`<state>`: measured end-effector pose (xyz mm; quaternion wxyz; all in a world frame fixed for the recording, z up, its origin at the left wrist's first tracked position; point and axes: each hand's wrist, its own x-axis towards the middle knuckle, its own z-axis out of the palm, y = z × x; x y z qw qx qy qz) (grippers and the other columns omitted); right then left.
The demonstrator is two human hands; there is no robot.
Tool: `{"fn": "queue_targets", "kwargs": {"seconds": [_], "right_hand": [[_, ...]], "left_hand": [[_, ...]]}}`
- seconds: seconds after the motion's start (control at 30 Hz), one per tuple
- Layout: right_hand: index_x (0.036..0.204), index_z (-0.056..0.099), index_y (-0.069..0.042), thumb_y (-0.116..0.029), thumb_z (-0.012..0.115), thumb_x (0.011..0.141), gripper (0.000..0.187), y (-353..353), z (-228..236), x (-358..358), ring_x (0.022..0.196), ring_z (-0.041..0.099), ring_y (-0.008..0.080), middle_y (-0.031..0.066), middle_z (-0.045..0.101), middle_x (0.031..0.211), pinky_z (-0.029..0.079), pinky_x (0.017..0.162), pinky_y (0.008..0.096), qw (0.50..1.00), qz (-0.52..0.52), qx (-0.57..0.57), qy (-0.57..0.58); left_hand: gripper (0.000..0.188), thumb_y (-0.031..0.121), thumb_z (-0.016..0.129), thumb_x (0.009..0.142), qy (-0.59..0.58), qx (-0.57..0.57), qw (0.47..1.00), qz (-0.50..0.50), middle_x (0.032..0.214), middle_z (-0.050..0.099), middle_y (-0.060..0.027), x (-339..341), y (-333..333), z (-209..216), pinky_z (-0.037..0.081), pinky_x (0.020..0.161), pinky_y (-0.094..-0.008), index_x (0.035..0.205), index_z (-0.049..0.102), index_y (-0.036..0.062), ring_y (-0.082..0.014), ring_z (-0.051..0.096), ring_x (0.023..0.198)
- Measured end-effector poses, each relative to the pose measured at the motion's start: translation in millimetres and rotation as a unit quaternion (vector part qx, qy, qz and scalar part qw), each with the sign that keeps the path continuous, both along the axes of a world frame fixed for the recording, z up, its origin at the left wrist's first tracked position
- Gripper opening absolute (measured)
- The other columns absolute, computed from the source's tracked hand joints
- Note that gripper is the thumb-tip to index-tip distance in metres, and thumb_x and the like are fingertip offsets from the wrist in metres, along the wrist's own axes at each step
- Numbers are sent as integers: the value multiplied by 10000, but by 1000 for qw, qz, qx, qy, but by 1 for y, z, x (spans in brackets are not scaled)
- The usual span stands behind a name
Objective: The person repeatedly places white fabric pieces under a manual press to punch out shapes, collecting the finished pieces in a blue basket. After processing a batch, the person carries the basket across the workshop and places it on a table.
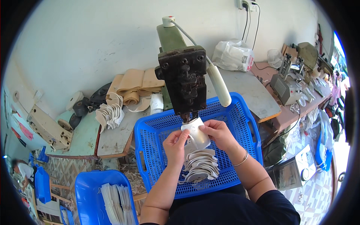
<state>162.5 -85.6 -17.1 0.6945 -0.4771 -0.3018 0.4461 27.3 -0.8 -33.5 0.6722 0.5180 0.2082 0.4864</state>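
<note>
My left hand (pixel 175 145) and my right hand (pixel 220 135) pinch a curved white leather-like piece (pixel 199 137) between thumbs and fingers, one at each side. Its upper edge sits right under the working end of a dark metal machine head (pixel 183 77) on a green arm. Whether it touches the metal tip is too small to tell. Below my hands, a stack of similar pale curved pieces (pixel 202 165) lies in a blue plastic basket (pixel 242 103). A bracelet circles my right wrist.
To the left, a blue bin (pixel 85 198) holds bundled white strips (pixel 114 200). Cut pieces (pixel 110 112) and rolled tan material (pixel 135 84) lie on the table behind. A pale lever (pixel 219 86) hangs beside the machine head. Another machine (pixel 287 88) stands right; a person (pixel 25 172) works far left.
</note>
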Motion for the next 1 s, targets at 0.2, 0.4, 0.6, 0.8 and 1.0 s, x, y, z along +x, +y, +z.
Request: {"fn": "queue_targets", "kwargs": {"seconds": [0.2, 0.4, 0.6, 0.8, 1.0], "right_hand": [[846, 619, 9, -170, 634, 828, 180, 4, 1, -18, 668, 544, 62, 24, 615, 751, 447, 607, 208, 999, -1, 6, -39], [878, 613, 11, -143, 640, 817, 168, 12, 2, -31, 690, 560, 71, 31, 626, 787, 461, 642, 213, 996, 14, 8, -90], [896, 606, 6, -114, 638, 816, 147, -1, -26, -17, 722, 573, 76, 36, 625, 787, 462, 642, 210, 993, 28, -9, -114], [873, 594, -6, -71, 627, 817, 92, -10, -33, -17, 736, 598, 104, 58, 620, 820, 507, 660, 224, 1000, 16, 9, 23], [832, 579, -11, -60, 627, 815, 70, -12, -31, -21, 723, 616, 121, 67, 619, 826, 528, 651, 225, 997, 22, 19, 72]], "left_hand": [[124, 114, 658, 798, -16, -8, 1000, 6, 757, 626, -43, -13, 13, -8, 417, 662, -206, 809, 630, -7, -80, 546, 692], [138, 123, 645, 811, -19, -11, 999, 41, 775, 625, -38, -26, 16, -13, 411, 636, -201, 829, 628, -12, -72, 539, 682], [151, 146, 654, 799, 144, 205, 966, 66, 749, 630, -46, -24, 11, 0, 427, 601, -231, 826, 642, -2, -100, 562, 673], [178, 174, 689, 763, 189, 213, 957, 50, 696, 626, -63, -6, 10, 18, 432, 595, -232, 760, 648, 1, -109, 565, 645], [188, 173, 694, 760, 202, 224, 951, 59, 670, 617, -35, -2, 11, 22, 415, 574, -215, 722, 636, -2, -70, 538, 628]]}}
